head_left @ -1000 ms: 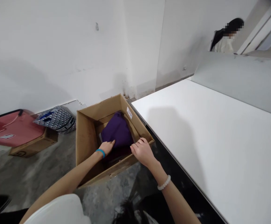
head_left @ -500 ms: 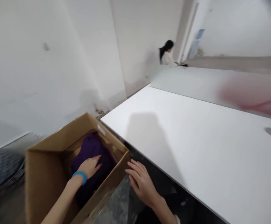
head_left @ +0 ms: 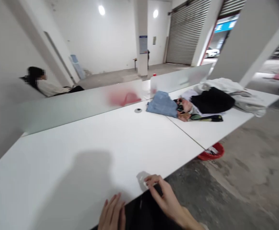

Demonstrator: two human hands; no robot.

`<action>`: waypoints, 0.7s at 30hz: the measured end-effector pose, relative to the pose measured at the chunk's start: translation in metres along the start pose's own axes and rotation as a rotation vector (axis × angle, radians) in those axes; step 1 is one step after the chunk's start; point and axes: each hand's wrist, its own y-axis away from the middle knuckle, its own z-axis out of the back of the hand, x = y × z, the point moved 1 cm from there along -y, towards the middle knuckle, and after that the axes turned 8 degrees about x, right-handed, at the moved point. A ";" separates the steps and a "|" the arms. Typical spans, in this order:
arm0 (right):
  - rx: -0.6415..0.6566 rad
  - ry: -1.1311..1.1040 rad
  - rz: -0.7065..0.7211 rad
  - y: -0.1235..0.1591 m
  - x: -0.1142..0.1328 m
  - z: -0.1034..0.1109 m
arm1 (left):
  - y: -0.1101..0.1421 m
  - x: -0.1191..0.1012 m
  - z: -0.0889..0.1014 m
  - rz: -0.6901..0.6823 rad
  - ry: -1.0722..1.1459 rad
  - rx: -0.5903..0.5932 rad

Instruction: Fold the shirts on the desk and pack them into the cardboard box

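Observation:
My left hand is at the near edge of the white table, low in the view, its fingers stretched out with nothing in them. Just to the right, my right hand hovers by the same edge, fingers apart and slightly bent, also holding nothing. Dark cloth, perhaps my own clothing, shows between the hands. Farther along the tabletop lies a heap of clothes: a blue denim garment, a black garment and white garments.
A frosted divider runs along the table's far side, with a seated person behind it. Below the table's right side stands a red-lined bin on the concrete floor. A round cable hole sits in the tabletop.
The view has swung right, so the cardboard box with the purple cloth is out of sight. My left hand has come out of the box to the table edge. The clothes heap now shows.

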 end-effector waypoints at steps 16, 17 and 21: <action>-0.207 0.816 -0.227 -0.148 -0.096 0.241 | -0.132 -0.080 -0.114 -0.250 0.092 -0.097; -0.193 0.823 -0.248 -0.172 -0.099 0.249 | -0.132 -0.081 -0.114 -0.223 0.094 -0.091; -0.167 0.868 -0.388 -0.249 -0.112 0.272 | -0.131 -0.091 -0.113 -0.129 0.123 -0.146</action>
